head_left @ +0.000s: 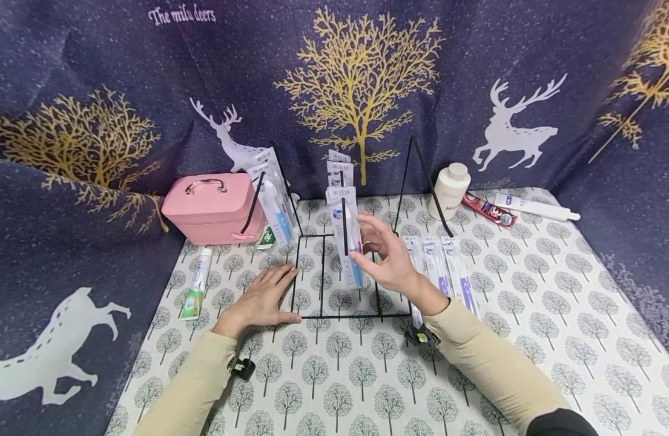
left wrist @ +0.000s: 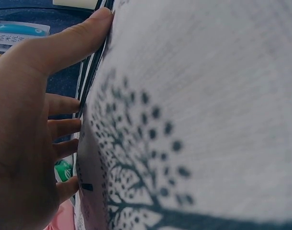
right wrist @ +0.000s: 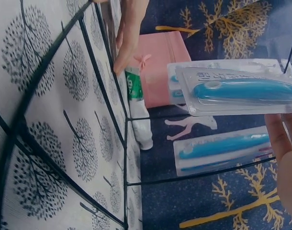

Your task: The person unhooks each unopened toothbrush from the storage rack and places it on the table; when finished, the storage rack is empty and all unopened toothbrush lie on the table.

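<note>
My right hand (head_left: 387,255) holds the right edge of a packaged toothbrush (head_left: 355,275), its thumb in front and fingers curled behind. The pack has a blue handle and hangs at the front of the middle hook of a black wire rack (head_left: 356,316). More packs hang behind it. In the right wrist view the fingers (right wrist: 280,139) meet the edge of the clear pack (right wrist: 241,91). My left hand (head_left: 262,298) rests with spread fingers at the left side of the rack's base, fingertips right at the wire. Other toothbrush packs (head_left: 274,206) hang on the left hook.
Several toothbrush packs (head_left: 445,266) lie right of the rack. A pink case (head_left: 211,209) and a green-and-white toothpaste tube (head_left: 198,284) are at left. Behind right are a white bottle (head_left: 450,191), a red packet (head_left: 489,210) and a white tube (head_left: 536,207). Patterned cloth hangs behind.
</note>
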`<state>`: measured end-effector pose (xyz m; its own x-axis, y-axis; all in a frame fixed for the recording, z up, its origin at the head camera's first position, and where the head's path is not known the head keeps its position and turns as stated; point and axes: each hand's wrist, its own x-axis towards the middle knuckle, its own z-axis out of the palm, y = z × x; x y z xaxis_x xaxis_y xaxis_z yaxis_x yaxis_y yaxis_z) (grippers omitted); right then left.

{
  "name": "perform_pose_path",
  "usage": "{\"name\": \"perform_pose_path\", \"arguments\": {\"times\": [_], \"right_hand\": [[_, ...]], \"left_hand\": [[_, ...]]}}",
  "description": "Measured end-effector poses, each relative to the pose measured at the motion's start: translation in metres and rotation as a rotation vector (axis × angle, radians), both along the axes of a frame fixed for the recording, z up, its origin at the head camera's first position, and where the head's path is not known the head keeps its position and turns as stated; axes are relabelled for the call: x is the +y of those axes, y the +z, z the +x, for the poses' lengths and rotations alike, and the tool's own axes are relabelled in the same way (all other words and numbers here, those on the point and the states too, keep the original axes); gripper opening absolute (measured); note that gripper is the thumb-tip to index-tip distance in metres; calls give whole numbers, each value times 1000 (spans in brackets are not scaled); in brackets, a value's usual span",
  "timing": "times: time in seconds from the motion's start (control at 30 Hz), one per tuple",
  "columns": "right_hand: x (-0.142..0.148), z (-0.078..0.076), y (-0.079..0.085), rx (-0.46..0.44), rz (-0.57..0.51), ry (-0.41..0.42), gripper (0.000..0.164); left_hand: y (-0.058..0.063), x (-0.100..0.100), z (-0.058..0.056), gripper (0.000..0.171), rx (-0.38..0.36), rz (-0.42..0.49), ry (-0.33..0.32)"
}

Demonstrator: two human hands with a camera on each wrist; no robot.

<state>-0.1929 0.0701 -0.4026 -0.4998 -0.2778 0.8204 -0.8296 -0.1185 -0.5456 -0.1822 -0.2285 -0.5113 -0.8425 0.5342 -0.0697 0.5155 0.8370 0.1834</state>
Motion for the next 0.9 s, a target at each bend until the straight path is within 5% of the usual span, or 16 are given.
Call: {"name": "perform_pose_path", "arguments": {"times": [0.23, 0.53, 0.9], "right_hand": [[1, 12, 0, 36, -4, 26, 66], [5, 16, -19, 52, 4, 67, 69], [8, 27, -11, 99, -8, 140, 65]], "left_hand": [[1, 0, -1, 110, 6, 1, -1], [-2, 0, 1, 109, 15, 4, -3], [-1, 1, 1, 110, 15, 7, -5]]}}
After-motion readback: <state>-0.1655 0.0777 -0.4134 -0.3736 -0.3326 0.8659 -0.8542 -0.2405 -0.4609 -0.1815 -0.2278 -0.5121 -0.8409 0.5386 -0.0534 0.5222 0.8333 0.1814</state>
